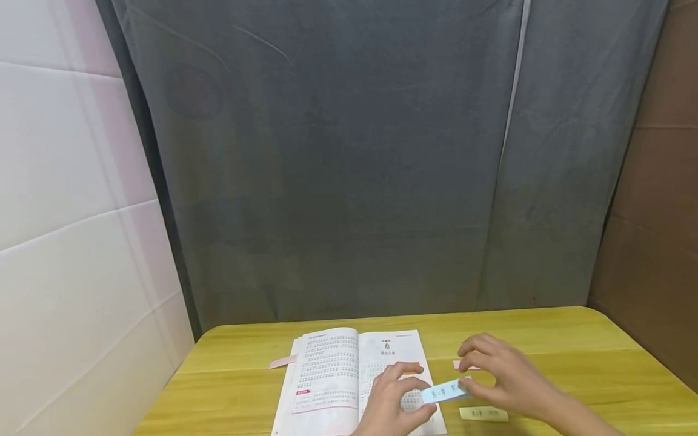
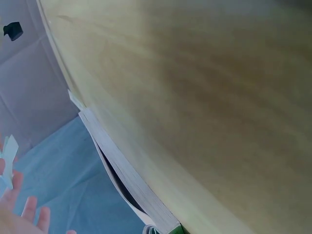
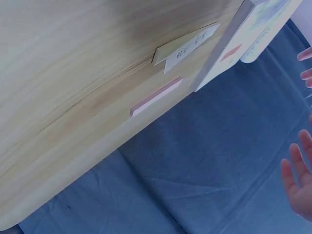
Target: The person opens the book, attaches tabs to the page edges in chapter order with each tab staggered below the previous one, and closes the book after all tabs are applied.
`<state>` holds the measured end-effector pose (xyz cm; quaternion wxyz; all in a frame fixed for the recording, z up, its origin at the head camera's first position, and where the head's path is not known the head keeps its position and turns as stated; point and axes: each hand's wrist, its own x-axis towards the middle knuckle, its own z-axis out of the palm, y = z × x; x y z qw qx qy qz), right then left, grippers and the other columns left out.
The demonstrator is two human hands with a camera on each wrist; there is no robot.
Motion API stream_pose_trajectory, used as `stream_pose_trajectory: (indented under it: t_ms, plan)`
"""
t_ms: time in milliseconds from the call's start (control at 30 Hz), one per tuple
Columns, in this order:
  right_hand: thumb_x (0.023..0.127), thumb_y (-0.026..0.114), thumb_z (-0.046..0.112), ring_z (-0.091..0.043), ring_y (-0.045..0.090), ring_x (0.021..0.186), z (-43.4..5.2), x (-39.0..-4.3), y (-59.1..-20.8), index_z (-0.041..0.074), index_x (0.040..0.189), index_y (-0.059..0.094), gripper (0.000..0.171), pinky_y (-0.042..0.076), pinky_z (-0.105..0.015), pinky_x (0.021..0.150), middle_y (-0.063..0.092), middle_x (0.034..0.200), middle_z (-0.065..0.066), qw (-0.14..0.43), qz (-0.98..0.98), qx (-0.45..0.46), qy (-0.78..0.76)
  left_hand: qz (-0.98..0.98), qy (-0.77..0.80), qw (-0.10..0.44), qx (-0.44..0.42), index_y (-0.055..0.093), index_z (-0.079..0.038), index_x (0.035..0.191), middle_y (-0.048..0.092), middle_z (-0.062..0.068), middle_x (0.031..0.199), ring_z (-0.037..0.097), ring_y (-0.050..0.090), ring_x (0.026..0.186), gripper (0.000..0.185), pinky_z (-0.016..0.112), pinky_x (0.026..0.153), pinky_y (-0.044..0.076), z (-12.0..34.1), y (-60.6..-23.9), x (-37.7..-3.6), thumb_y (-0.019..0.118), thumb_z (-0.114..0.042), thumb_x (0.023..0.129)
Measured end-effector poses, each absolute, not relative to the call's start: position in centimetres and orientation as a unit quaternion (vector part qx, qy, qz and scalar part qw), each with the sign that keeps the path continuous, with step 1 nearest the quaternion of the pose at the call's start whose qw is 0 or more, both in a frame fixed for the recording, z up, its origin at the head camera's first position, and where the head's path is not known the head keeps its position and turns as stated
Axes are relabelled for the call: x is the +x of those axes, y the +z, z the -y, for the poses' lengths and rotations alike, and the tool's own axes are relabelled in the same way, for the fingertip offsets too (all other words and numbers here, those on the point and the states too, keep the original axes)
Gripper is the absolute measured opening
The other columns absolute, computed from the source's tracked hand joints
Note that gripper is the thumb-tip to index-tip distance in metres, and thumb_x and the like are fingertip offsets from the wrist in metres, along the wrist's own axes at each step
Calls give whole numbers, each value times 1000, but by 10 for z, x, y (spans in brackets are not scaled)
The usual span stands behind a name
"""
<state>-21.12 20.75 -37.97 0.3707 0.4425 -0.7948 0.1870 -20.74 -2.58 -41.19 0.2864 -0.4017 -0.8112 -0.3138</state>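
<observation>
My left hand [image 1: 394, 402] rests on the near part of the right page of the book [image 1: 332, 375]. Its thumb and fingers pinch the left end of the blue note [image 1: 444, 391]. My right hand [image 1: 504, 378] lies just right of the book, over the table [image 1: 572, 345]. Its thumb and fingers pinch the right end of the same blue note. The note hangs between both hands, tilted slightly, at the right edge of the book. It carries handwriting that is too small to read.

A yellow note [image 1: 483, 414] lies flat on the table, near and below my right hand. It also carries handwriting. A pink note [image 1: 463, 365] lies on the table beyond my right fingers and is partly covered by them. An orange tab [image 1: 411, 367] sits on the right page, just beyond my left fingers.

The book lies open and flat, left of the table's centre. Another pink note [image 1: 282, 362] sticks out from under its far left edge.

Beyond the table hangs a grey curtain [image 1: 349, 163]. A white wall [image 1: 71, 212] stands at the left, brown board [image 1: 654, 212] at the right.
</observation>
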Motion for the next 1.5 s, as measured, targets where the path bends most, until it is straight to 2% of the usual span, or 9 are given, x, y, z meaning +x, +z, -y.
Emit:
stream_pose_trajectory:
  t_ms: [333, 700, 900, 1167, 1500]
  plan:
    - [69, 70, 22, -8, 50, 84, -205, -208, -380, 24, 80, 58, 16, 42, -20, 69, 52, 96, 12, 403, 762, 475, 180, 815, -336, 251, -399, 67, -20, 81, 52, -10, 105, 10, 49, 98, 13, 33, 76, 39, 28, -413, -205, 67, -31, 74]
    - [69, 70, 19, -10, 51, 83, -202, -208, -382, 23, 79, 57, 17, 41, -20, 68, 52, 95, 11, 407, 752, 483, 189, 816, -326, 267, -396, 66, -20, 81, 52, -9, 107, 10, 48, 98, 12, 36, 75, 39, 29, -417, -206, 68, -29, 72]
    - [73, 67, 16, -10, 51, 82, -200, -208, -383, 23, 77, 56, 14, 41, -18, 69, 52, 94, 11, 404, 745, 492, 199, 813, -314, 288, -396, 66, -20, 80, 53, -9, 106, 9, 48, 98, 13, 34, 76, 38, 29, -418, -207, 69, -29, 70]
    - [78, 66, 17, -11, 51, 84, -198, -204, -381, 22, 79, 55, 12, 41, -19, 73, 51, 95, 10, 392, 740, 503, 214, 819, -309, 284, -391, 66, -21, 79, 53, -9, 107, 10, 47, 97, 13, 36, 76, 38, 29, -418, -207, 69, -29, 69]
    - [78, 64, 14, -17, 51, 89, -195, -204, -373, 16, 78, 57, 8, 42, -24, 77, 53, 95, 4, 420, 698, 542, 204, 820, -299, 292, -391, 66, -19, 76, 53, -9, 106, 9, 48, 97, 14, 36, 76, 37, 29, -418, -208, 70, -30, 69]
